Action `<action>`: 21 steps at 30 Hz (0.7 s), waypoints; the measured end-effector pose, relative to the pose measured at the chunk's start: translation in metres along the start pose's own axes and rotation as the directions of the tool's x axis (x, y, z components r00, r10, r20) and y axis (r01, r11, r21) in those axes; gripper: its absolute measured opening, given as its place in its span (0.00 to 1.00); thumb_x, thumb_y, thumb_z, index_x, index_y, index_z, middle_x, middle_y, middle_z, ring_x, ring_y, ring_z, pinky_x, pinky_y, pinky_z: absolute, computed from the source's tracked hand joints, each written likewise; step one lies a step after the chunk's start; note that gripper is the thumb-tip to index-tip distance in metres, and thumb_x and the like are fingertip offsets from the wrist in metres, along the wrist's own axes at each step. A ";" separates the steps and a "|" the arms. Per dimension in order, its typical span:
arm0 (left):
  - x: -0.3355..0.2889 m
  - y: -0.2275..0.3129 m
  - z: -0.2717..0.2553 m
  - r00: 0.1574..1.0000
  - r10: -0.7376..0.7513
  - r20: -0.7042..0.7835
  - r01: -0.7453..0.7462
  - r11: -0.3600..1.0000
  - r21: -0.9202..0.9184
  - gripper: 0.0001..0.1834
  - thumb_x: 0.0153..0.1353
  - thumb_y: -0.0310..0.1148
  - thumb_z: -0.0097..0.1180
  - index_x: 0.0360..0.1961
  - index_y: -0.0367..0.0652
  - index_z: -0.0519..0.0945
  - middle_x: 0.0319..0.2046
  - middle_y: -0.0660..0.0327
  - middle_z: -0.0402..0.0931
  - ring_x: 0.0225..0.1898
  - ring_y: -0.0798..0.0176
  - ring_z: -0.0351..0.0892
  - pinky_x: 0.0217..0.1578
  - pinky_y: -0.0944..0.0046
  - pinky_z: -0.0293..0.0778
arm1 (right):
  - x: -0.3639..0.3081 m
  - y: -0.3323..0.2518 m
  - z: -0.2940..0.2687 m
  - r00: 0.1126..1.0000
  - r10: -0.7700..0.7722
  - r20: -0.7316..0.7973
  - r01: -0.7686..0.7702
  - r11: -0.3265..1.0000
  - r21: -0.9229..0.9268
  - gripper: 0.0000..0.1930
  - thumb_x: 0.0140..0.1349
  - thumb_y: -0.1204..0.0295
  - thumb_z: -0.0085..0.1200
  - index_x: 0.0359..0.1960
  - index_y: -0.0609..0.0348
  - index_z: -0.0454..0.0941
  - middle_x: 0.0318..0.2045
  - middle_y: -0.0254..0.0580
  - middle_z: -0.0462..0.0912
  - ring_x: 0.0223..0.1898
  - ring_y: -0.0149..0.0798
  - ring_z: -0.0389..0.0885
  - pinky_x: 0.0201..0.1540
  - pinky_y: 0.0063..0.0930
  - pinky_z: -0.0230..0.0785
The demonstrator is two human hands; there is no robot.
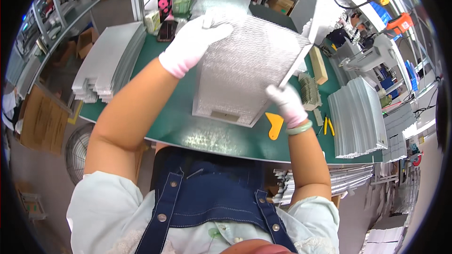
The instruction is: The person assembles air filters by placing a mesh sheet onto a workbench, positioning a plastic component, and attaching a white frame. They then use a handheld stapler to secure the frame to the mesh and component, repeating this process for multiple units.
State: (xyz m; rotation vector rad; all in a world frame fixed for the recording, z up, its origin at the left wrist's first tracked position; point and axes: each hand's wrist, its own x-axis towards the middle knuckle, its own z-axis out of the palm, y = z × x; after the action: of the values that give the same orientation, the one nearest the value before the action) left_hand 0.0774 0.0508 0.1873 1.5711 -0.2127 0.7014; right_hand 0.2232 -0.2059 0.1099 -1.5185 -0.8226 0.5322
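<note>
Over the green table (172,117), a silver mesh panel (245,68) lies between two gloved hands

From my remote seat, the panel's longer side seems to run near to far, and the hands meet it diagonally — the left hand (193,44) is closed on its far left corner, thumb across the mesh, while the right hand (288,104) sits nearer the wearer, half curled at the right edge; too blurred for me to tell whether it grips — the yellow scraper (274,126) lies just beside it
</note>
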 end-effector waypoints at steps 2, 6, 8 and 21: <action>-0.003 -0.001 0.001 0.994 -0.063 -0.090 0.066 0.998 0.024 0.20 0.65 0.34 0.60 0.54 0.34 0.77 0.48 0.61 0.81 0.51 0.69 0.76 0.56 0.66 0.69 | 0.016 -0.038 -0.005 0.969 -0.133 -0.211 0.145 0.989 0.042 0.16 0.65 0.67 0.58 0.50 0.65 0.77 0.41 0.33 0.79 0.43 0.27 0.74 0.51 0.24 0.66; -0.007 -0.010 -0.005 0.990 -0.096 -0.101 0.106 0.988 0.108 0.20 0.64 0.35 0.61 0.53 0.33 0.78 0.46 0.61 0.81 0.48 0.70 0.75 0.53 0.67 0.69 | 0.032 -0.072 0.007 0.821 -0.424 -0.382 0.435 0.898 -0.063 0.10 0.70 0.70 0.54 0.46 0.64 0.77 0.39 0.34 0.79 0.42 0.26 0.74 0.49 0.21 0.65; -0.009 -0.011 -0.002 0.992 -0.085 -0.093 0.095 0.989 0.112 0.20 0.64 0.36 0.61 0.51 0.33 0.78 0.45 0.61 0.80 0.46 0.71 0.75 0.52 0.67 0.69 | 0.032 -0.065 0.006 0.781 -0.502 -0.371 0.526 0.849 -0.043 0.12 0.68 0.72 0.56 0.49 0.65 0.76 0.38 0.31 0.77 0.37 0.22 0.70 0.42 0.18 0.64; -0.017 -0.009 0.002 0.991 -0.076 -0.109 0.074 0.997 -0.022 0.20 0.65 0.34 0.61 0.52 0.32 0.77 0.48 0.61 0.80 0.48 0.71 0.75 0.53 0.68 0.70 | 0.025 -0.107 -0.016 0.844 -0.532 -0.068 0.526 0.845 -0.097 0.38 0.58 0.82 0.62 0.70 0.67 0.59 0.58 0.45 0.75 0.54 0.33 0.75 0.57 0.25 0.68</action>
State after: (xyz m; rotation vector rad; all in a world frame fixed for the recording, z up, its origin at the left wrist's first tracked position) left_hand 0.0692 0.0460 0.1702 1.5104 -0.0774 0.7228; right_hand 0.2311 -0.1995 0.2207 -1.2916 -1.1476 0.0171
